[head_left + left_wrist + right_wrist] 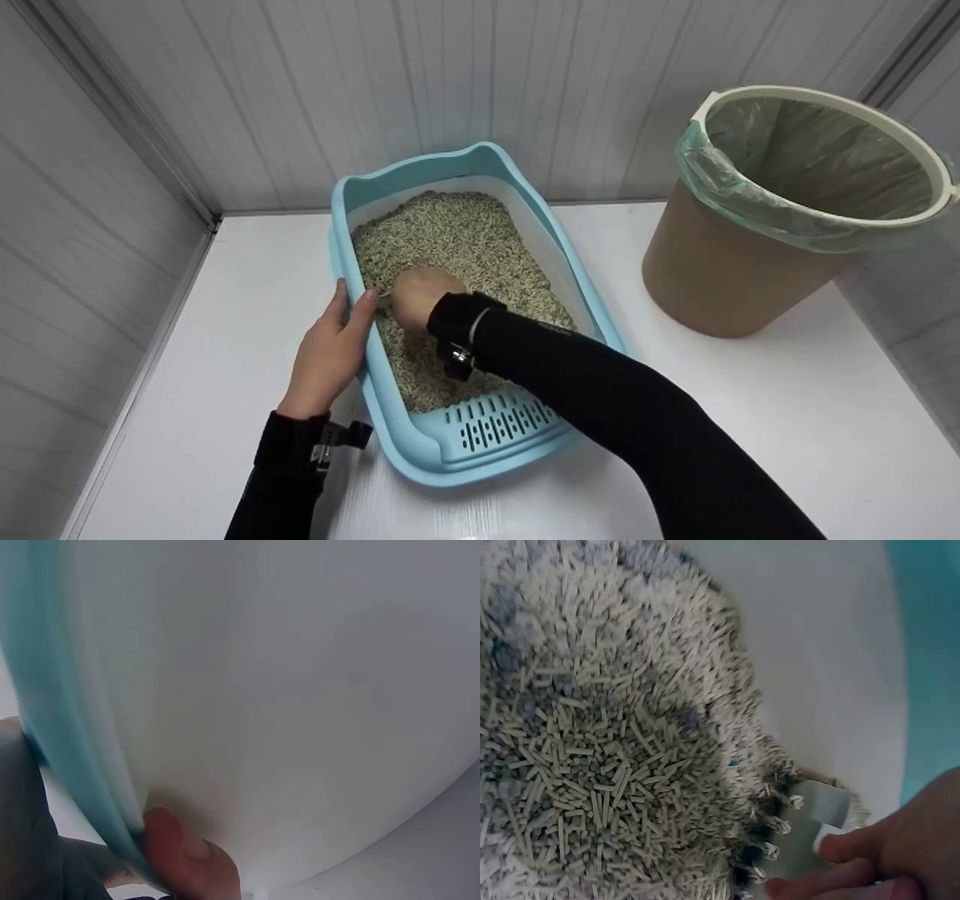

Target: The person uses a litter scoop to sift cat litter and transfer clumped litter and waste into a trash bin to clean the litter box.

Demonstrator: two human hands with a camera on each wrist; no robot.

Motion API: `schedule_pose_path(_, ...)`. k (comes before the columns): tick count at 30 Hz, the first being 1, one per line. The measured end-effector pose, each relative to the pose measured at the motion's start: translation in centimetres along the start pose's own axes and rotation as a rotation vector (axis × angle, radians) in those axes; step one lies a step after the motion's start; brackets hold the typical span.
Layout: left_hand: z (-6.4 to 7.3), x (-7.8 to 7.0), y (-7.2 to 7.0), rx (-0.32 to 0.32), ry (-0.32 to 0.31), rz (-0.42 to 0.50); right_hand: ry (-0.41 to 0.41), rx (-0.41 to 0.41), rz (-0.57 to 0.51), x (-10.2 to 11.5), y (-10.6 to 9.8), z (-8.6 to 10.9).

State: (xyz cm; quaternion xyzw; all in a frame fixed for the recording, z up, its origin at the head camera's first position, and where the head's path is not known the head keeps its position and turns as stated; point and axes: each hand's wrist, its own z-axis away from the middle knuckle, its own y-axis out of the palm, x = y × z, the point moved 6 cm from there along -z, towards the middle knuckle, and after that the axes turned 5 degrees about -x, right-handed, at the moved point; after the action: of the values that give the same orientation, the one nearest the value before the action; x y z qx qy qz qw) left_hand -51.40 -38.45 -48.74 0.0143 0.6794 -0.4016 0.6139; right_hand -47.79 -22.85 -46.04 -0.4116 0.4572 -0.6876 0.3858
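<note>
A light blue litter box with a white inner wall holds pale pellet litter. My left hand grips the box's left rim, with digits on both sides of it; the left wrist view shows the rim between them. Inside the box, my right hand holds a light grey litter scoop by the left wall. In the right wrist view, the scoop's slotted edge is in the litter, with pellets caught between its teeth. Its handle is mostly hidden by the right hand.
A brown bin lined with a greenish plastic bag stands on the white table, right of the box. Grey panels enclose the back and sides. A slotted ledge forms the box's near end.
</note>
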Motion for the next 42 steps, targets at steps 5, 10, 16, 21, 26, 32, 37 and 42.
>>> schedule_pose_path(5, 0.1, -0.4, 0.3, 0.017, -0.001, 0.008, 0.057, -0.073, -0.114, -2.1, 2.8, -4.1)
schedule_pose_path(10, 0.0, -0.6, 0.3, 0.016, 0.005, 0.023, 0.034, -0.178, -0.136, -4.3, 5.5, -7.2)
schedule_pose_path(16, -0.1, -0.4, 0.3, 0.013, 0.000, 0.021, -0.084, -0.312, -0.046, -4.8, 6.1, -7.4)
schedule_pose_path(21, -0.2, -0.5, 0.3, -0.007, 0.008, 0.021, -0.050, -0.353, -0.077, -4.8, 5.0, -6.4)
schedule_pose_path(26, -0.2, -0.6, 0.5, -0.016, 0.003, 0.026, 0.014, -0.348, -0.133, -5.1, 3.9, -5.1)
schedule_pose_path(32, -0.2, -0.5, 0.3, -0.019, 0.007, 0.010, -0.021, -0.353, -0.098, -5.0, 2.0, -3.2)
schedule_pose_path(37, -0.2, -0.2, 0.0, -0.022, -0.003, 0.012, 0.009, -0.288, -0.141, -4.9, 0.1, -1.2)
schedule_pose_path(42, -0.3, 0.1, -0.2, -0.020, -0.017, 0.015, -0.034, -0.223, -0.103, -5.0, -0.5, 0.5)
